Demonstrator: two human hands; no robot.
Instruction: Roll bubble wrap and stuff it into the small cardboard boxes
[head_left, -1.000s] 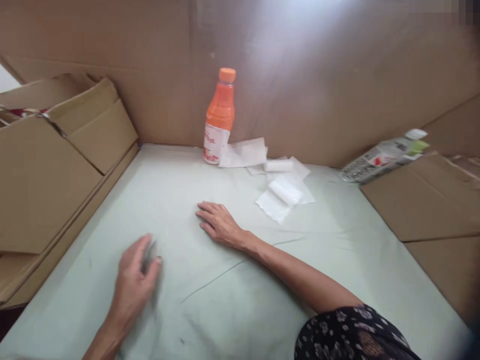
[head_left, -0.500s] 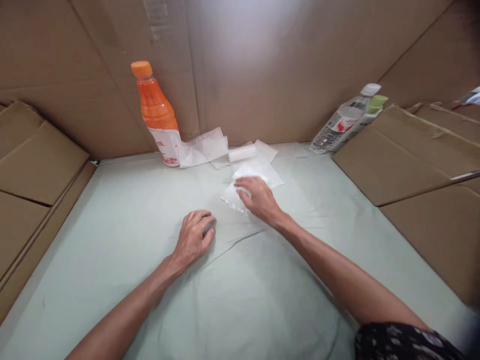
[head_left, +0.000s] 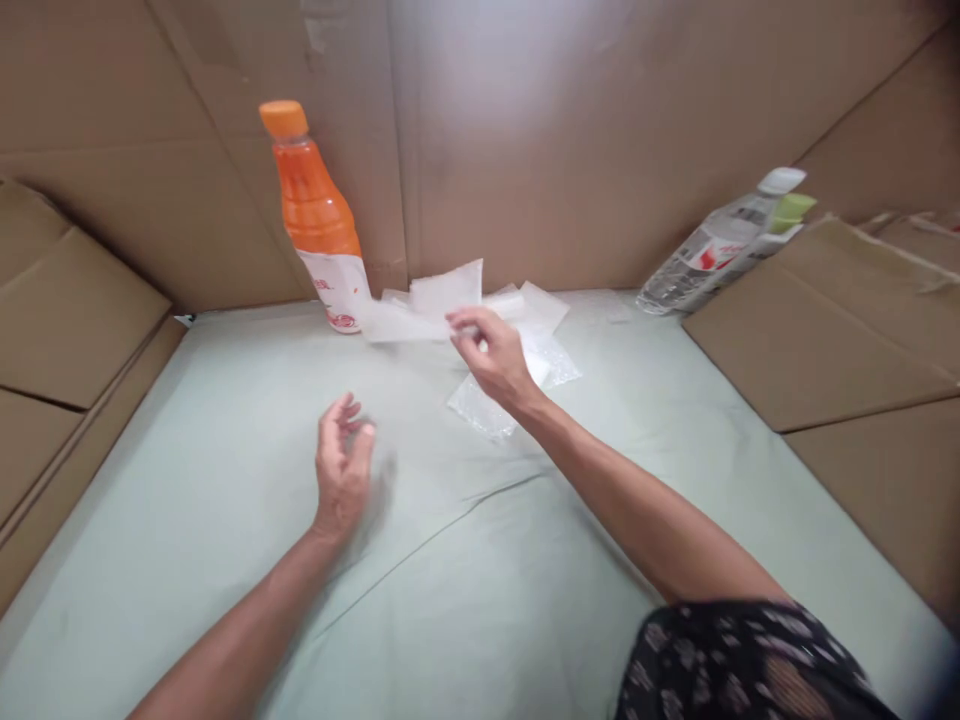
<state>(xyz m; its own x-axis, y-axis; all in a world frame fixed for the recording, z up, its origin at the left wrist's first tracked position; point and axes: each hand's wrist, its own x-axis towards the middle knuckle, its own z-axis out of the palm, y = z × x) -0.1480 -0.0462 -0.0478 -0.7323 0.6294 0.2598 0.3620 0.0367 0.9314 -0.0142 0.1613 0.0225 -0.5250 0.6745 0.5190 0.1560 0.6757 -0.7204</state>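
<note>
My right hand (head_left: 491, 355) pinches the right end of a thin translucent white packing sheet (head_left: 405, 322), which reaches left towards the orange drink bottle. Below and right of this hand lie pieces of bubble wrap (head_left: 481, 412), partly hidden by the hand. More white packing sheets (head_left: 448, 287) are heaped behind it, against the cardboard wall. My left hand (head_left: 343, 465) is raised over the cloth to the left, holding nothing, its thumb apart from its curled fingers.
An orange drink bottle (head_left: 319, 215) stands at the back left. At the back right, a clear water bottle (head_left: 709, 245) leans beside a green-topped item (head_left: 795, 208). Cardboard flaps (head_left: 67, 300) border the pale green cloth (head_left: 450, 600), which has a long crease.
My right hand has moved from the bubble wrap up and left and taken hold of a white sheet. My left hand has lifted, shifted left and turned its palm inward.
</note>
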